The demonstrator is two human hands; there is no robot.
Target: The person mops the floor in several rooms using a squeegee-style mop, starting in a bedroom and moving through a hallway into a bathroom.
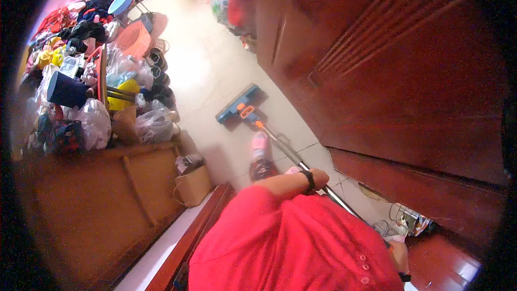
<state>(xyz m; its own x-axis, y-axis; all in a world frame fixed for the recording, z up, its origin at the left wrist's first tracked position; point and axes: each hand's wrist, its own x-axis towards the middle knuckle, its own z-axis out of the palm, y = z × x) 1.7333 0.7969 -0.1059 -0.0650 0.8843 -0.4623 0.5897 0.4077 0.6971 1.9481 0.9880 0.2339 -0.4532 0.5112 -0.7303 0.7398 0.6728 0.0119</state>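
A flat mop lies on the pale tiled floor, with a blue head (239, 105), an orange joint (248, 112) and a metal handle (288, 152) running down to the right. My left hand (318, 178), with a dark band at the wrist, is closed around the handle's middle. My right hand (399, 255) shows at the lower right beside my red shirt (291, 242), closed near the handle's upper end, which is partly hidden. My foot in a pink slipper (260, 144) stands just behind the mop head.
A dark wooden wardrobe (398, 75) fills the right side. On the left are a wooden bed frame (91, 205), heaped clothes and plastic bags (97, 121), dark shoes (157, 59) and a cardboard box (192, 184). A wire basket (405, 219) sits at the lower right.
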